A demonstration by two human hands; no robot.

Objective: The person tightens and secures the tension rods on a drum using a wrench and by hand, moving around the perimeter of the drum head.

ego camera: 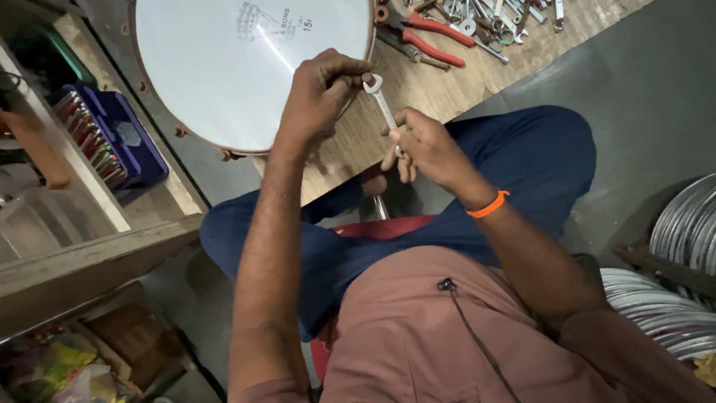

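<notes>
A round drum (224,67) with a white skin and a brown rim lies flat on a wooden board (447,89) in front of me. My left hand (321,93) rests on the drum's near-right rim, fingers curled at the edge. My right hand (425,145) grips the shaft of a small silver spanner (382,104). The spanner's ring end sits at the rim, right beside my left fingertips. An orange band (488,204) circles my right wrist. My crossed legs in blue trousers (522,164) lie below.
Red-handled pliers (432,37) and several loose spanners (500,19) lie on the board's far side. A blue case of bits (112,138) sits on a wooden shelf (97,254) at left. Stacked metal hoops (671,298) lie at right on grey floor (641,82).
</notes>
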